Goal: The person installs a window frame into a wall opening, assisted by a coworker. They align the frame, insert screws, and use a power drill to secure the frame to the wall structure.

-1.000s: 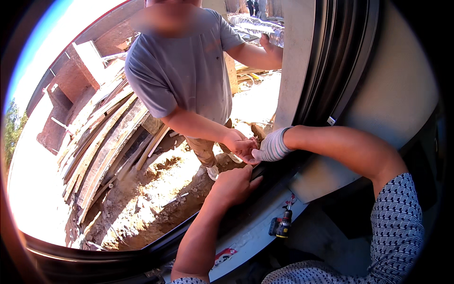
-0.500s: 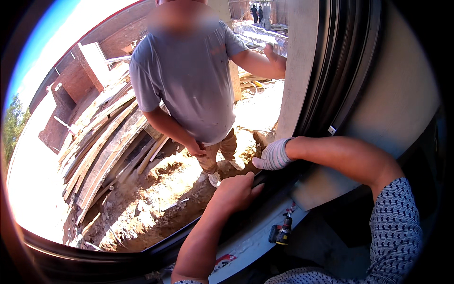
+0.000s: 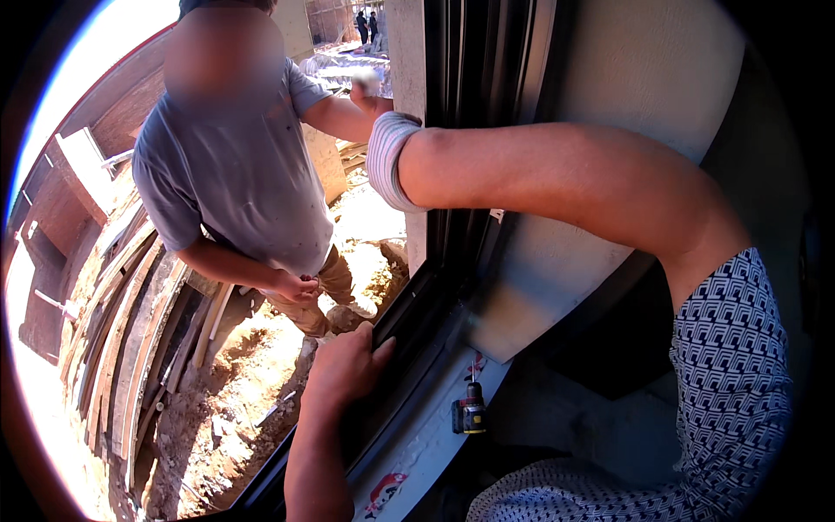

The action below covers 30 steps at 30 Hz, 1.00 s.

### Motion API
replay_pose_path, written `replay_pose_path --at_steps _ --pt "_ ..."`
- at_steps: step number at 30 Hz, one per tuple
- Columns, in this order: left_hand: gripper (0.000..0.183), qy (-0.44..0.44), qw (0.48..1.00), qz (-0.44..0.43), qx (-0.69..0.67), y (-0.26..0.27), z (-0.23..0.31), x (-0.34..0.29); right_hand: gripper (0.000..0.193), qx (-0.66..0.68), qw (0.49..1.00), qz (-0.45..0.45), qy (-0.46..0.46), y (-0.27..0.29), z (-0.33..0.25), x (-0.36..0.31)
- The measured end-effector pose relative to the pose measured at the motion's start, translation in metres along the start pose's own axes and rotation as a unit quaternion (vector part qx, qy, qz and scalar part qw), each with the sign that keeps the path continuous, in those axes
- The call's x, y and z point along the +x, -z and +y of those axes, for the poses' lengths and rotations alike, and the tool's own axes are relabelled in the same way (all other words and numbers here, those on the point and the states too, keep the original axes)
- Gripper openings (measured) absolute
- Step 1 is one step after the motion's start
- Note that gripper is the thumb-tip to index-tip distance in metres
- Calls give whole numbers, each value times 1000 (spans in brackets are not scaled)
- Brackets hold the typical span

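Observation:
My left hand [image 3: 346, 364] is bare, its fingers closed over the lower rail of a black window frame [image 3: 383, 383]. My right hand [image 3: 393, 165] wears a striped, light knit glove. It reaches out past the frame's dark upright side [image 3: 465, 157], close to the outer wall edge [image 3: 409, 78] and a co-worker's raised hand [image 3: 372, 104]. My right fingers are mostly hidden, so their grip does not show. A small black-and-yellow cordless drill [image 3: 472, 411] rests on the light inner sill [image 3: 426, 444] beneath my right forearm.
Outside the opening stands a co-worker in a grey T-shirt [image 3: 243, 165]. Stacked long boards [image 3: 130, 331] lie to the left over rough dug earth [image 3: 252, 391]. A pale wall panel [image 3: 626, 96] flanks the frame on the right. Two distant people [image 3: 367, 26] are far back.
My right hand has risen from the frame's lower corner up along its upright side. My left hand stays on the lower rail. The whole view has swung toward the right.

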<state>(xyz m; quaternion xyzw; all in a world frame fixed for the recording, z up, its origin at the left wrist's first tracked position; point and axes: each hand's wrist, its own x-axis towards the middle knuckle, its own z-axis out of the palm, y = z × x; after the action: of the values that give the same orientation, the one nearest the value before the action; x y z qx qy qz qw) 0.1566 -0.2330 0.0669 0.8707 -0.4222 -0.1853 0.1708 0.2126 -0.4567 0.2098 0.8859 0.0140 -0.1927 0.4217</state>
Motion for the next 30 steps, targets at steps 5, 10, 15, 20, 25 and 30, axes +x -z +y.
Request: replay_pose_path --at_steps 5,10,15,20,25,30 --pt "50 -3 1000 11 6 0 -5 -1 34 -9 998 5 -69 -1 37 -5" --pt "51 -1 1000 8 4 0 -2 -2 28 -8 995 18 -93 -10 49 -14" --pt "53 -11 1000 5 -1 -4 -10 1 24 -4 994 54 -99 -19 52 -16" --pt "54 -20 1000 3 -6 -5 -15 0 25 6 989 113 -92 -26 55 -26" --pt "54 -27 1000 -2 4 -5 -7 2 30 4 976 213 -46 -26 54 -50" --pt "55 -4 1000 -8 9 1 -19 -3 37 117 939 312 86 -13 -32 -56"
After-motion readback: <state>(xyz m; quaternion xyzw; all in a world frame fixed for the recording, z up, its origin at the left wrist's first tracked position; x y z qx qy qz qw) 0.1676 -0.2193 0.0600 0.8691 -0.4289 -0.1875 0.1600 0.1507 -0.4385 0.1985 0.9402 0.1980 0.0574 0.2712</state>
